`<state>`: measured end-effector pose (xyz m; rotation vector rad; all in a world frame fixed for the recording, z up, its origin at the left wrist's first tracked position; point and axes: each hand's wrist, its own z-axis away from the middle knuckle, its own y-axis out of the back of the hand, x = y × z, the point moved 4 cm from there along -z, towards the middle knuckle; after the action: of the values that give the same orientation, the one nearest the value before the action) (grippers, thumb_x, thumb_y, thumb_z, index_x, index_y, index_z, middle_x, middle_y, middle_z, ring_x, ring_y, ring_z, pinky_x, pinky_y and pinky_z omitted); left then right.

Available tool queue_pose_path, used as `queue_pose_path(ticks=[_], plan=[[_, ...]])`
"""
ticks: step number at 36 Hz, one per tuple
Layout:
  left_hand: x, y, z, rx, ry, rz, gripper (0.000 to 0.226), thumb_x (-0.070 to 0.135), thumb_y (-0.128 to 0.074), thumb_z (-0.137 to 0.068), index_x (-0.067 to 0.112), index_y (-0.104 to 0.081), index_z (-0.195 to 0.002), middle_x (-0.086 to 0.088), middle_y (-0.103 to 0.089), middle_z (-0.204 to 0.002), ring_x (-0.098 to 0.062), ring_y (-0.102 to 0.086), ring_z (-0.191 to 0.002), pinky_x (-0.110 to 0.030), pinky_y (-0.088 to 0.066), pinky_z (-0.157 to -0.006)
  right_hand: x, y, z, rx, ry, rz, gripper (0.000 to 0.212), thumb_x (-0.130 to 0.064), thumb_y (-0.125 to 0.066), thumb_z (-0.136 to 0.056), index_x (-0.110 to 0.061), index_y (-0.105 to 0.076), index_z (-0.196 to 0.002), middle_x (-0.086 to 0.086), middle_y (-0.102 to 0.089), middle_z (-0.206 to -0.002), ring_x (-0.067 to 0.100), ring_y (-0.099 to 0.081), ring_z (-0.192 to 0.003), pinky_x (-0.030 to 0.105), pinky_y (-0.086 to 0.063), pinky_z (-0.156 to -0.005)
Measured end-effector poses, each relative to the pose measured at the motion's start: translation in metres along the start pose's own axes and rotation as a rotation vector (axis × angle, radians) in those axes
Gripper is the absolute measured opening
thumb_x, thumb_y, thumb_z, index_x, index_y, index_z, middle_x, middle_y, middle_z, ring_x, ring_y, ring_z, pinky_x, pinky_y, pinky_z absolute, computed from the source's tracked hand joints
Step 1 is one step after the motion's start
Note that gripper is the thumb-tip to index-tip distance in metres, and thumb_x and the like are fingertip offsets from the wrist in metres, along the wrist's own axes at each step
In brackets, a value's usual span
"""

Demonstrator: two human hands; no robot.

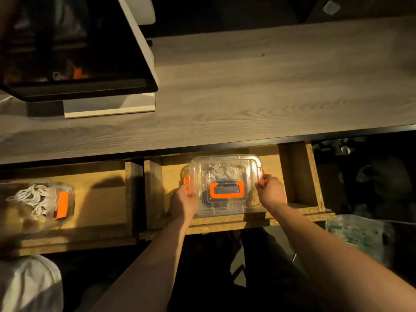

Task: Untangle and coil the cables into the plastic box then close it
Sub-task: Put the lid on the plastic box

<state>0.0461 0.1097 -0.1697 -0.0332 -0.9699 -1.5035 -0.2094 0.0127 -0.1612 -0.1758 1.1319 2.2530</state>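
My left fingers [188,192] curl around the orange latch [186,181] on the left end of the box [225,184], pinching it against the wall. My right fingers [260,183] do the same on the right latch [262,176], thumb and fingertips closed on the orange tab. Neither hand is spread wide; both are narrowed onto the clips, and I cannot tell whether the clips have snapped home yet.

The box sits low in the middle of the frame, inside an open wooden drawer [297,176] just under the front edge of the desk [247,86]. Its clear lid [225,161] is already down over the body, with the orange handle [227,190] lying flat on top. Through the lid I see white cable [221,172] bundled in the far half of the box, so I judge the untangling and coiling to be done and the closing to be in hand. What seems left is pressing both latches shut.

At lower left of the frame, in a second drawer [101,199], lies another clear box [40,201] with white cable and an orange clip, blurred. At upper left a dark monitor [74,52] stands on its white base on the desk. At lower right is a blurred pale container [358,233].
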Motion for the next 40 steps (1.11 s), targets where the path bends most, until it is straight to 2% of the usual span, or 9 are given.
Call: queue_pose_path(ticks=[6,12,17,21,23,26,28,33,40], plan=[[-0.007,-0.008,-0.010,-0.089,0.019,-0.017,0.043,0.013,-0.058,-0.101,0.010,-0.048,-0.142,-0.005,-0.063,-0.123,-0.002,-0.055,-0.076,-0.015,-0.041,-0.058,0.004,-0.003,0.000,-0.117,-0.045,-0.078,0.038,-0.019,-0.052,-0.102,-0.013,-0.047,-0.139,0.011,-0.063,-0.126,0.031,-0.062,-0.115,0.039,-0.049,-0.095],[-0.008,-0.009,-0.019,-0.201,0.092,-0.021,0.048,0.005,-0.058,-0.098,0.008,-0.045,-0.144,-0.012,-0.059,-0.136,-0.026,-0.059,-0.118,-0.035,-0.049,-0.097,0.003,-0.002,-0.009,-0.148,-0.027,-0.155,0.042,-0.015,-0.059,-0.098,-0.013,-0.049,-0.139,0.008,-0.065,-0.123,0.026,-0.062,-0.115,0.038,-0.049,-0.097],[-0.006,-0.011,-0.021,-0.189,0.088,-0.114,0.044,0.009,-0.060,-0.098,0.009,-0.048,-0.141,-0.008,-0.058,-0.133,-0.025,-0.058,-0.120,-0.030,-0.047,-0.092,0.008,-0.005,-0.014,-0.165,-0.040,-0.139,0.038,-0.015,-0.060,-0.098,-0.014,-0.050,-0.135,0.007,-0.061,-0.124,0.027,-0.061,-0.116,0.039,-0.050,-0.098],[-0.007,-0.006,-0.023,-0.068,0.099,-0.158,0.047,0.020,-0.070,-0.092,0.015,-0.051,-0.135,-0.006,-0.061,-0.127,-0.023,-0.063,-0.109,-0.033,-0.055,-0.089,0.006,-0.004,-0.017,-0.039,-0.047,-0.079,0.047,-0.022,-0.066,-0.094,-0.012,-0.049,-0.137,0.008,-0.041,-0.142,0.029,-0.058,-0.117,0.041,-0.048,-0.105],[-0.005,-0.003,-0.023,0.013,0.126,-0.160,0.056,0.028,-0.072,-0.091,0.015,-0.047,-0.140,-0.006,-0.056,-0.130,-0.024,-0.061,-0.112,-0.034,-0.055,-0.089,0.005,-0.004,-0.021,-0.022,-0.068,-0.141,0.062,-0.024,-0.070,-0.091,-0.011,-0.040,-0.144,0.010,-0.038,-0.146,0.031,-0.054,-0.123,0.045,-0.048,-0.106],[-0.003,-0.007,-0.023,-0.073,0.205,-0.020,0.055,0.027,-0.066,-0.096,0.011,-0.044,-0.145,-0.007,-0.056,-0.125,-0.023,-0.060,-0.109,-0.031,-0.048,-0.084,0.007,-0.006,-0.027,-0.118,-0.170,-0.276,0.076,-0.025,-0.069,-0.092,-0.012,-0.025,-0.153,0.013,-0.048,-0.143,0.036,-0.055,-0.125,0.047,-0.049,-0.103],[-0.003,-0.009,-0.024,-0.134,0.201,0.034,0.044,0.024,-0.064,-0.097,0.012,-0.052,-0.137,-0.003,-0.061,-0.110,-0.018,-0.061,-0.095,-0.032,-0.048,-0.082,0.007,-0.004,-0.027,-0.128,-0.158,-0.261,0.067,-0.026,-0.069,-0.092,-0.010,-0.035,-0.147,0.013,-0.059,-0.130,0.032,-0.062,-0.113,0.044,-0.053,-0.097],[0.000,-0.001,-0.024,-0.043,0.155,-0.084,0.032,0.027,-0.074,-0.088,0.014,-0.063,-0.115,-0.005,-0.068,-0.106,-0.022,-0.066,-0.091,-0.034,-0.053,-0.076,0.007,0.002,-0.022,-0.020,-0.027,-0.200,0.033,-0.023,-0.075,-0.087,-0.012,-0.062,-0.115,0.003,-0.063,-0.105,0.018,-0.062,-0.090,0.031,-0.055,-0.083],[0.005,0.000,-0.019,0.033,0.114,-0.172,0.029,0.022,-0.076,-0.086,0.015,-0.068,-0.113,-0.004,-0.071,-0.106,-0.021,-0.067,-0.091,-0.038,-0.058,-0.082,0.002,0.002,-0.022,-0.003,-0.001,-0.070,0.034,-0.024,-0.070,-0.092,-0.011,-0.061,-0.122,0.007,-0.063,-0.115,0.024,-0.064,-0.099,0.037,-0.056,-0.093]])
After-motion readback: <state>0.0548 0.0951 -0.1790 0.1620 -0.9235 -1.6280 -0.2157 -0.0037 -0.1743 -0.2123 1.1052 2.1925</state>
